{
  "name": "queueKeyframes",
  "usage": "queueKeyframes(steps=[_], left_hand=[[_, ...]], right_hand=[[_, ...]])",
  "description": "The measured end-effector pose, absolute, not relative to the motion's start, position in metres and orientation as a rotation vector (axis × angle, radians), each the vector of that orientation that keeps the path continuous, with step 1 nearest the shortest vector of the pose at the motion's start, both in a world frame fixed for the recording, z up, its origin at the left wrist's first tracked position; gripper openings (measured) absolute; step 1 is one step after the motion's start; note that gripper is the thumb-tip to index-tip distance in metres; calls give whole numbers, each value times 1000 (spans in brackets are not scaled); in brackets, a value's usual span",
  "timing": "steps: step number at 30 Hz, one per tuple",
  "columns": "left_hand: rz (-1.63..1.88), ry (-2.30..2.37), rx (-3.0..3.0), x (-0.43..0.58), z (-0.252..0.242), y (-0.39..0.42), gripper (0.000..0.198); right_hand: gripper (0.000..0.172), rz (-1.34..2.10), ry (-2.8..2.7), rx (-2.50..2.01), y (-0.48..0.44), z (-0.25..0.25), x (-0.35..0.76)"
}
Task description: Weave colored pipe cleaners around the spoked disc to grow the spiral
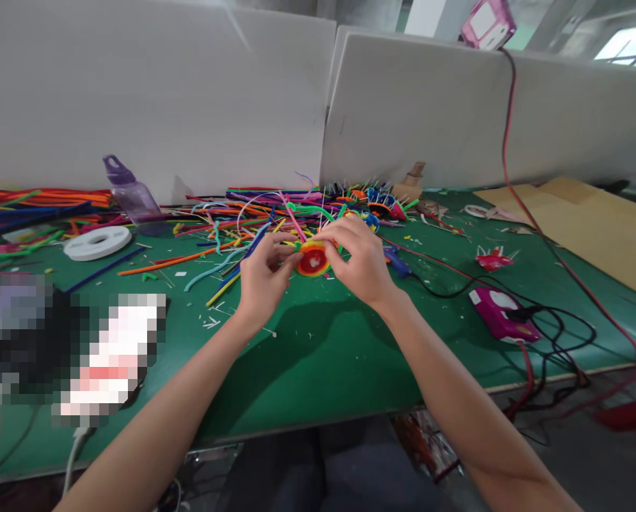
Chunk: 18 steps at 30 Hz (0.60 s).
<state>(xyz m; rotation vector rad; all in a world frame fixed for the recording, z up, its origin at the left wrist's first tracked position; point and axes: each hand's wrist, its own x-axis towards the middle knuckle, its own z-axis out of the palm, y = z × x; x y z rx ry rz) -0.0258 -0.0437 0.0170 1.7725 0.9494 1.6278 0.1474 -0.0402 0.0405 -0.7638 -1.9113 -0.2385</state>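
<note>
Both hands meet over the green table (318,355), holding a small round coil of pipe cleaners (312,260), red in the middle with orange and yellow rings. My left hand (261,281) pinches its left side with curled fingers. My right hand (360,259) wraps over its right and top edge, fingers closed. Loose coloured pipe cleaners (232,220) lie scattered just behind the hands, and several finished coils with white stems (371,199) sit a little farther back.
A purple bottle (131,195) and a white tape roll (96,242) are at the left. A pink device (502,314) with black and red cables lies at the right, near cardboard sheets (578,220). White partition boards (190,92) stand behind. A blurred object (72,348) lies front left.
</note>
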Motion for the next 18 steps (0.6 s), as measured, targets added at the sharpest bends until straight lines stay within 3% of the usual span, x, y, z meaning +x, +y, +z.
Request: queueKeyframes(steps=[18], left_hand=[[1652, 954, 1849, -25, 18, -48, 17]], right_hand=[[22, -65, -1879, -857, -42, 40, 141]])
